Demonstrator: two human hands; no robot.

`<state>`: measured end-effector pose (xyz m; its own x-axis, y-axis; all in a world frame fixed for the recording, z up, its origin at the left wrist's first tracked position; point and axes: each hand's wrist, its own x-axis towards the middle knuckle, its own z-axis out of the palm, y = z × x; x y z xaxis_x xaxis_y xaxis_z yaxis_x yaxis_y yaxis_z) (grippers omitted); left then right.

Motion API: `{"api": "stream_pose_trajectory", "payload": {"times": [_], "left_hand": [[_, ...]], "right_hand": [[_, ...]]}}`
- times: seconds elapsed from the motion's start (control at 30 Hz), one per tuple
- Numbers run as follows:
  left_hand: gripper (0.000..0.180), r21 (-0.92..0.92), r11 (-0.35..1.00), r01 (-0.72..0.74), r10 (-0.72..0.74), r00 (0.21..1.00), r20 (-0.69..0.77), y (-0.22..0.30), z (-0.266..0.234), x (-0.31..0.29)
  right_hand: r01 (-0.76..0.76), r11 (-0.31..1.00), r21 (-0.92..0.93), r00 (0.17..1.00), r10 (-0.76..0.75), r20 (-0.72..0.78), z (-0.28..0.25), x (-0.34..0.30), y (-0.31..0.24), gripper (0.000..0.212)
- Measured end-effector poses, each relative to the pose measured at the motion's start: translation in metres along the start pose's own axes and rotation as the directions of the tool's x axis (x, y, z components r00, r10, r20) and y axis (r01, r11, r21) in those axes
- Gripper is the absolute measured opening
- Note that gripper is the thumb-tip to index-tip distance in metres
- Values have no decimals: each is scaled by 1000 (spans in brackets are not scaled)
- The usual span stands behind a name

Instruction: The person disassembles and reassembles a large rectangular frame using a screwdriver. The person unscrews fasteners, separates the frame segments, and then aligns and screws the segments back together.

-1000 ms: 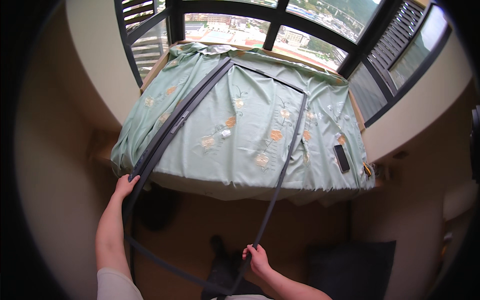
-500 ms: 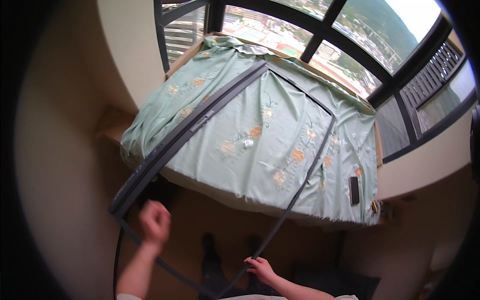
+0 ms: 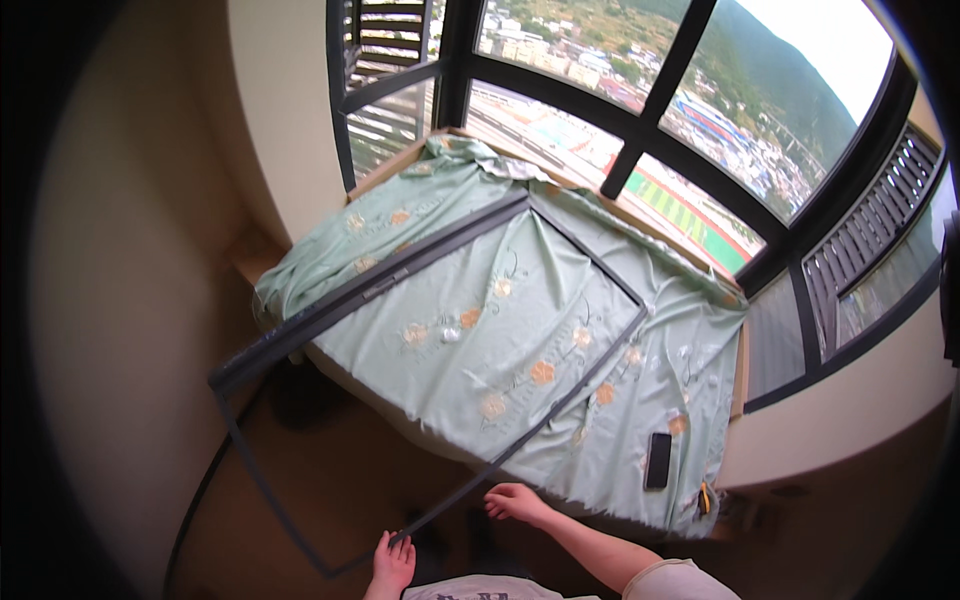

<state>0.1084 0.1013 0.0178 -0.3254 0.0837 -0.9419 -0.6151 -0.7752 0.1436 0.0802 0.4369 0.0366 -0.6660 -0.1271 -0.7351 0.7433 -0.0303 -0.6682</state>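
A large dark grey window frame (image 3: 365, 283) rests with its far part on the flowered, pale green cloth, and its near end sticks out over the floor. One long side is a wide bar with a slim fitting along it; the other sides are thin. Whether mesh or glass fills it, I cannot tell. My left hand (image 3: 393, 562) has its fingers closed at the thin near-right bar, close to the frame's nearest corner. Just beyond it, beside the same bar, my right hand (image 3: 517, 501) is off the frame, fingers loosely bent and holding nothing.
The green cloth (image 3: 440, 385) covers a broad ledge below large dark-framed windows (image 3: 640, 125). A black phone (image 3: 658, 460) lies on its right part, near a small yellow and black item (image 3: 706, 497). Pale walls (image 3: 275, 120) rise at both sides.
My left hand has moved right, from beside the wide bar to the thin bar near the nearest corner. My right hand has let go of that bar. The frame sits at a changed angle.
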Motion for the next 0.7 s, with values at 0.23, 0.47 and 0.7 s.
{"api": "stream_pose_trajectory", "payload": {"times": [0.23, 0.47, 0.7], "left_hand": [[21, -193, 976, 102, -76, 988, 136, -20, 16, 19], [16, -241, 970, 35, -37, 999, -3, -27, 26, 22], [12, -266, 963, -47, 13, 992, -129, -39, 72, 21]], "right_hand": [[265, 861, -435, 809, -444, -386, -159, 7, -84, 21], [279, 110, -954, 618, -781, 91, -204, 158, -325, 29], [238, -362, -901, 568, -701, 432, -177, 360, -459, 82]]}}
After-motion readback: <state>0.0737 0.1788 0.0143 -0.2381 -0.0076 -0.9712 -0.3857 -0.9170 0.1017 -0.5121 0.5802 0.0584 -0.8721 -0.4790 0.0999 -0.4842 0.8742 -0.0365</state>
